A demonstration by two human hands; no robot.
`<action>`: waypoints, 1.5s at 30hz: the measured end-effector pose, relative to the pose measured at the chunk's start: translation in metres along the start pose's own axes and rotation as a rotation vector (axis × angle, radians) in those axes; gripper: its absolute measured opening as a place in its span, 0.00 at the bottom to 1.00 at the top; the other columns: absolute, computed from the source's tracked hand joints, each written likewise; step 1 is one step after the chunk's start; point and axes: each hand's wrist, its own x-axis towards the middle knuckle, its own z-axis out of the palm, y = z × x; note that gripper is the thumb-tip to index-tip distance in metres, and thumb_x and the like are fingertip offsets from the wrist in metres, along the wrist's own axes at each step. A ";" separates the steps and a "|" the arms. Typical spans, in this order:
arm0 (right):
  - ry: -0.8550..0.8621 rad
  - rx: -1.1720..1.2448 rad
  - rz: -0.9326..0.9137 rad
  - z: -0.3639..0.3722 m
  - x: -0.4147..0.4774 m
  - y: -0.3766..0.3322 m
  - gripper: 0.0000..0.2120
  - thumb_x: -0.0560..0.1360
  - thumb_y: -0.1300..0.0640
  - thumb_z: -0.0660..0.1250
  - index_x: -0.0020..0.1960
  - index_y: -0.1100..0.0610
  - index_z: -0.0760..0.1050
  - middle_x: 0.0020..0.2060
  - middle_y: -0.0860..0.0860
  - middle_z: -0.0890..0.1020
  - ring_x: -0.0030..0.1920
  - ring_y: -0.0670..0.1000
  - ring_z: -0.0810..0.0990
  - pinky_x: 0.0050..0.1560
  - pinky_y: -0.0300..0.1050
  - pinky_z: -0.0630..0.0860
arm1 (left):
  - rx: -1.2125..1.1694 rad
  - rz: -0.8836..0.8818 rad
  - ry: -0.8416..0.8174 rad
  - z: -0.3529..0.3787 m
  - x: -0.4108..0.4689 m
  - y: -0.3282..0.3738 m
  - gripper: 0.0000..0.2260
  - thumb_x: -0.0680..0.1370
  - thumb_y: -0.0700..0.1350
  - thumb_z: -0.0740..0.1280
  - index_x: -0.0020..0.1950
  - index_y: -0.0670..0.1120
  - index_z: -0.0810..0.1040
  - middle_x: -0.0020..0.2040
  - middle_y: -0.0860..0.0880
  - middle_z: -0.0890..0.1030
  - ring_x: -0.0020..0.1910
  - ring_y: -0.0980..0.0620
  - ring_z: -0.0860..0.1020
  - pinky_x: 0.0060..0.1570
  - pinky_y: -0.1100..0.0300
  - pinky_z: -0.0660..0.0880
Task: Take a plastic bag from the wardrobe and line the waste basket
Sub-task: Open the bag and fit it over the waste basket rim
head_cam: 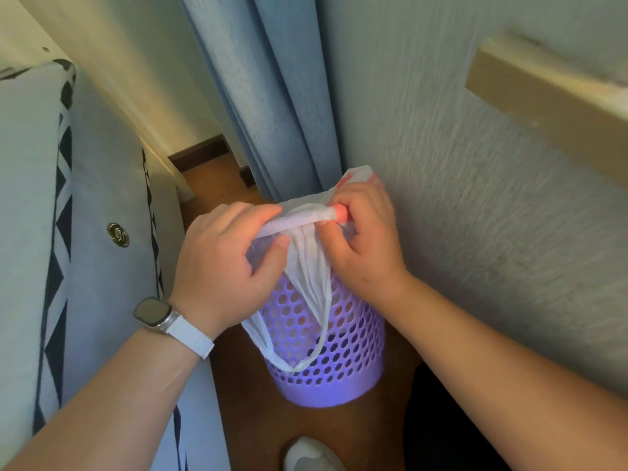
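Nearest, at six o'clock, a pale shoe toe (311, 453) is poking in. Above it the purple perforated waste basket (326, 341) is standing upright on the wood floor, directly beneath both hands. The left hand (226, 266) and right hand (360, 239) are each pinching the thin, crinkled white plastic bag (306, 260), its bunched rim stretching nine-to-three between them, perhaps not yet opened. A blue curtain (268, 96) is hanging at twelve.
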 end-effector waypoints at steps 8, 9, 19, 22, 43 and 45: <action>-0.099 -0.033 -0.017 0.008 -0.006 -0.018 0.11 0.74 0.51 0.66 0.48 0.59 0.77 0.47 0.52 0.79 0.51 0.54 0.76 0.55 0.56 0.71 | 0.016 -0.061 -0.076 0.007 -0.001 0.007 0.09 0.78 0.43 0.62 0.52 0.43 0.81 0.42 0.47 0.80 0.40 0.46 0.77 0.38 0.48 0.73; -0.118 -0.023 -0.023 0.007 -0.006 -0.016 0.12 0.74 0.51 0.67 0.49 0.59 0.77 0.48 0.52 0.79 0.52 0.54 0.77 0.56 0.57 0.71 | 0.010 -0.069 -0.081 0.007 -0.001 0.005 0.08 0.78 0.42 0.63 0.51 0.43 0.81 0.41 0.47 0.80 0.40 0.45 0.77 0.37 0.48 0.73; -0.097 0.062 -0.009 0.000 -0.001 0.005 0.15 0.72 0.51 0.67 0.52 0.61 0.79 0.54 0.55 0.80 0.59 0.54 0.76 0.65 0.49 0.69 | -0.071 -0.090 -0.045 0.003 0.003 -0.004 0.07 0.76 0.41 0.63 0.47 0.44 0.81 0.38 0.55 0.74 0.37 0.53 0.73 0.36 0.61 0.65; -0.055 0.071 -0.036 -0.002 0.001 0.002 0.09 0.74 0.54 0.67 0.47 0.60 0.78 0.47 0.54 0.80 0.52 0.56 0.77 0.58 0.57 0.72 | -0.129 -0.095 -0.032 0.003 0.003 -0.001 0.08 0.78 0.43 0.63 0.48 0.43 0.80 0.38 0.54 0.74 0.37 0.52 0.73 0.36 0.63 0.67; -0.155 -0.033 -0.074 -0.012 0.006 0.010 0.18 0.71 0.53 0.69 0.56 0.62 0.79 0.64 0.60 0.75 0.65 0.61 0.73 0.67 0.61 0.67 | -0.022 -0.027 -0.043 0.006 0.007 -0.019 0.09 0.78 0.45 0.61 0.45 0.43 0.79 0.39 0.55 0.73 0.38 0.49 0.74 0.39 0.54 0.66; -0.168 -0.027 -0.060 -0.012 0.007 0.014 0.14 0.71 0.55 0.70 0.53 0.62 0.81 0.63 0.60 0.76 0.65 0.61 0.73 0.67 0.60 0.67 | -0.055 -0.019 -0.012 0.006 0.007 -0.020 0.10 0.78 0.46 0.60 0.43 0.42 0.78 0.38 0.55 0.72 0.37 0.52 0.71 0.39 0.54 0.66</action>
